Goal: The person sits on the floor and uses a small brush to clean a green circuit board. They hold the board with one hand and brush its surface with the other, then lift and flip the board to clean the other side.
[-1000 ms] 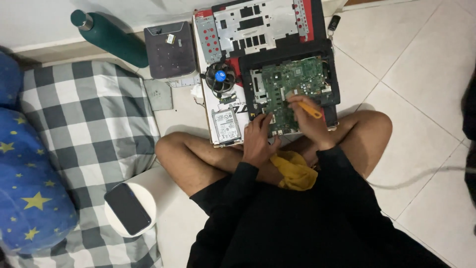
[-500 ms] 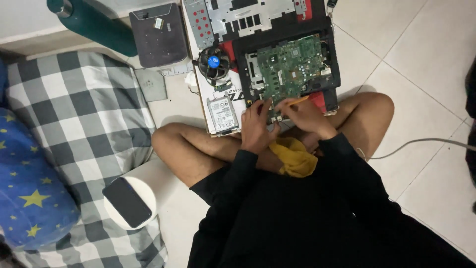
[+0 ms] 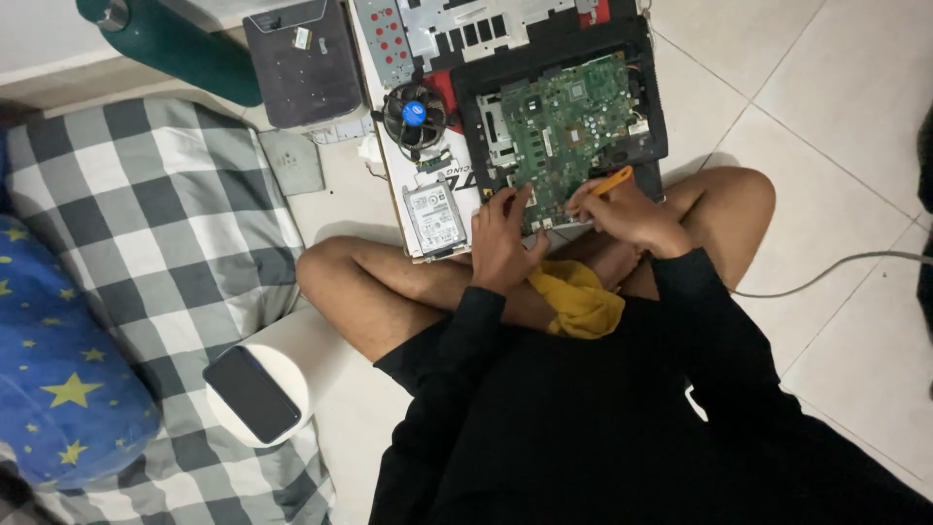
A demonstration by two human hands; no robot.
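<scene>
I sit cross-legged on a tiled floor over an opened laptop base [image 3: 653, 117] with a green circuit board [image 3: 569, 122] showing. My right hand [image 3: 622, 214] grips an orange-handled screwdriver [image 3: 607, 183], its tip down at the board's near edge. My left hand [image 3: 501, 238] rests with fingers spread on the board's near left corner, beside a silver hard drive [image 3: 434, 216]. A yellow cloth [image 3: 578, 297] lies in my lap.
A round cooling fan [image 3: 415, 112], a grey metal cover plate [image 3: 457, 29] and a dark grey box [image 3: 303, 63] lie beyond the board. A green bottle [image 3: 175, 39] is at top left. A phone [image 3: 253, 394] rests on a white cylinder beside a checked mattress [image 3: 146, 224] and a starred pillow [image 3: 58, 369]. A cable [image 3: 836, 267] runs right.
The view has shifted, so the laptop now sits higher in frame. Both hands stay at the board's near edge; the screwdriver has tilted a little more upright.
</scene>
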